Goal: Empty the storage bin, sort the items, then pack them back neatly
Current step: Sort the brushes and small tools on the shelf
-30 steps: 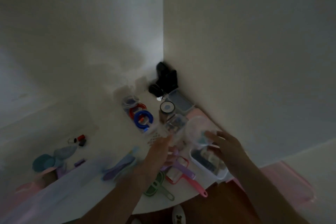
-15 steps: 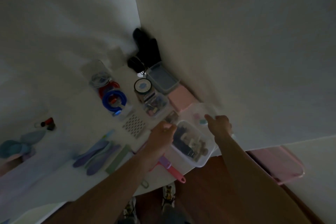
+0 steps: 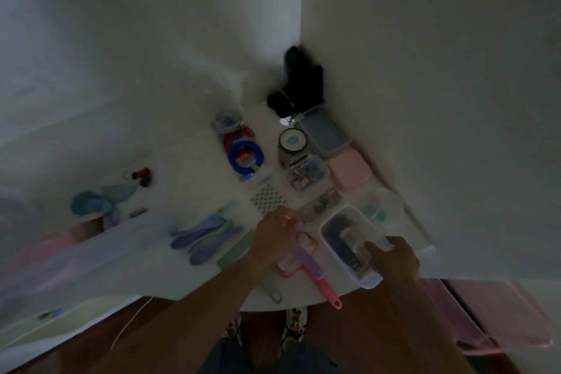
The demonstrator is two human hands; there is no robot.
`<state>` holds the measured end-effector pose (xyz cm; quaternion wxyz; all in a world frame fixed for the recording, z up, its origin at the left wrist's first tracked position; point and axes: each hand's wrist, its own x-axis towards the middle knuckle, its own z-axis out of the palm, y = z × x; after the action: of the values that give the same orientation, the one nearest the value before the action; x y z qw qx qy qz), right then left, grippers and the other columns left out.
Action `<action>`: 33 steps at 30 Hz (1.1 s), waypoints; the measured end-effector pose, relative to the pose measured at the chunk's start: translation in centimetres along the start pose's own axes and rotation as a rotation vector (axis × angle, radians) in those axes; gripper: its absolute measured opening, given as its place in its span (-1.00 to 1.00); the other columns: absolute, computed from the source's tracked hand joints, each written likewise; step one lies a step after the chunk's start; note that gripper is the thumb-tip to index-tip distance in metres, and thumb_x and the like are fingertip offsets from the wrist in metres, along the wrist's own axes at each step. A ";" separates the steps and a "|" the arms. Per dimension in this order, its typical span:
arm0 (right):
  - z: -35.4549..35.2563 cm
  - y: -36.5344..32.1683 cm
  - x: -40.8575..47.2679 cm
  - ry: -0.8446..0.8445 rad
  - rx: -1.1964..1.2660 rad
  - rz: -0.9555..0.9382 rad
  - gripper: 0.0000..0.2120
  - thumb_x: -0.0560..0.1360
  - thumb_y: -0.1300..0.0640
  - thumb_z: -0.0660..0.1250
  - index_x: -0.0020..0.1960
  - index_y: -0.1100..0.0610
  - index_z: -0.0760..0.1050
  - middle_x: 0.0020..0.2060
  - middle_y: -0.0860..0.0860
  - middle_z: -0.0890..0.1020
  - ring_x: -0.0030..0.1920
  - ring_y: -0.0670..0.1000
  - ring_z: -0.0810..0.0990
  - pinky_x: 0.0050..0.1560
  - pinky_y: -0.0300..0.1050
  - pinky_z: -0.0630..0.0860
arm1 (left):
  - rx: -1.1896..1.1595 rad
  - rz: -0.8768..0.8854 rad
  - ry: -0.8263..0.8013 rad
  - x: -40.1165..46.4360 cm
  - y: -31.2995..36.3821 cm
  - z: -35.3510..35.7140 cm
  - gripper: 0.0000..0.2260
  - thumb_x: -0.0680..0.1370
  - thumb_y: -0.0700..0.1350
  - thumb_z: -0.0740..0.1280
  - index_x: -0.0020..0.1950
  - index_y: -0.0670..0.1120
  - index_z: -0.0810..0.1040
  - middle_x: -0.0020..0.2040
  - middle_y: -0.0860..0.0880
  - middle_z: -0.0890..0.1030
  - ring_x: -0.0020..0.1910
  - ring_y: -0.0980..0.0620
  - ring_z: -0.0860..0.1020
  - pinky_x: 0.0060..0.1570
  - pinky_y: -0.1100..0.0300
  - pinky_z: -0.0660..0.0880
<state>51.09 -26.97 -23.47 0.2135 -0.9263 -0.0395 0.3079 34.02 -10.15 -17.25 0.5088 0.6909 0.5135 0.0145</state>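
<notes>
On the white table (image 3: 188,167) the sorted items lie in dim light. My right hand (image 3: 393,259) grips the near end of a clear rectangular container (image 3: 346,231) holding dark and pale small pieces, at the table's near right edge. My left hand (image 3: 274,237) rests curled just left of it, fingertips by a small clear case (image 3: 320,205) and a purple-handled tool (image 3: 305,255); whether it holds anything is unclear. Behind the container sits a round clear tub (image 3: 385,206) with pastel pieces.
Toward the corner are a pink box (image 3: 349,170), a grey-blue box (image 3: 323,133), a jar (image 3: 293,143), a clear box of colourful bits (image 3: 308,176), blue and red rings (image 3: 246,158) and black objects (image 3: 300,82). Purple spoons (image 3: 203,237) lie left. A pink bin (image 3: 501,316) sits on the floor.
My right hand has left the round clear tub and come down onto the near end of the rectangular container. My left hand stays by the small clear case.
</notes>
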 end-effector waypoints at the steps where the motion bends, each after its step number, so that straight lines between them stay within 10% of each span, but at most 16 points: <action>1: -0.1 -0.1 -0.5 -0.010 -0.044 0.009 -0.42 0.43 -0.15 0.46 0.30 0.16 0.45 -0.02 0.14 0.65 -0.05 0.15 0.62 0.03 0.00 0.54 | -0.020 -0.002 0.010 -0.4 -0.4 -1.0 -0.80 0.63 -0.04 0.27 0.19 -0.05 0.57 0.10 -0.02 0.63 0.11 -0.02 0.59 0.05 0.19 0.48; 6: -0.3 -6.1 -6.6 0.164 -0.139 -0.293 -0.49 0.40 -0.01 0.52 0.23 0.20 0.48 0.01 0.27 0.60 -0.01 0.30 0.62 0.03 0.16 0.56 | -0.110 0.043 0.201 -2.3 -3.6 -7.6 -0.87 0.62 -0.04 0.28 0.12 0.00 0.57 0.03 -0.01 0.64 0.02 0.00 0.61 0.04 0.13 0.55; 10: 4.1 -15.0 -14.7 -0.069 0.135 -0.675 -0.80 0.47 0.04 0.46 0.07 0.01 0.56 0.00 0.00 0.64 0.00 0.07 0.63 0.06 0.02 0.54 | -0.147 0.116 0.396 -4.4 -7.8 -14.7 -0.89 0.59 0.02 0.31 0.05 0.06 0.60 -0.11 0.11 0.66 -0.16 0.27 0.61 -0.12 0.24 0.56; 15: 12.6 -23.8 -23.4 -0.267 0.120 -1.110 -0.84 0.52 -0.02 0.39 0.09 -0.07 0.56 -0.04 -0.19 0.61 -0.04 -0.22 0.58 0.02 -0.33 0.49 | 0.004 0.162 0.712 -7.6 -13.2 -23.9 -0.94 0.57 -0.05 0.34 0.01 0.06 0.59 -0.17 0.13 0.65 -0.20 0.23 0.60 -0.15 0.23 0.57; 18: 17.6 -27.0 -26.0 -0.284 -0.001 -1.224 -0.84 0.53 -0.03 0.36 0.10 -0.06 0.56 -0.03 -0.16 0.61 -0.04 -0.16 0.57 0.04 -0.20 0.52 | 0.280 0.221 0.843 -8.6 -17.4 -28.9 -0.94 0.58 -0.09 0.33 -0.01 -0.02 0.60 -0.16 0.06 0.64 -0.23 0.12 0.59 -0.20 0.20 0.55; 25: 26.9 -29.1 -27.1 0.053 -0.658 -1.246 -0.65 0.61 -0.14 0.10 -0.20 0.01 0.48 -0.29 -0.04 0.60 -0.33 0.00 0.49 -0.35 -0.14 0.26 | 0.777 0.018 0.666 -7.2 -26.8 -36.2 -0.70 0.61 0.12 0.17 -0.21 0.00 0.53 -0.34 0.04 0.51 -0.39 0.02 0.52 -0.36 0.20 0.47; 33: 28.7 -28.3 -26.9 0.304 -0.523 -1.374 -0.63 0.57 0.01 0.14 -0.41 0.03 0.30 -0.55 -0.03 0.40 -0.53 0.04 0.38 -0.46 -0.17 0.13 | 0.690 -0.115 0.506 -6.8 -27.0 -36.5 -0.66 0.60 0.14 0.12 -0.30 0.02 0.42 -0.44 0.05 0.38 -0.40 0.02 0.45 -0.34 0.22 0.31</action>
<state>14.14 3.77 -17.34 0.1338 -0.7461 -0.6507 -0.0455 -7.77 8.83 -15.64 0.1058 0.7655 0.6345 -0.0173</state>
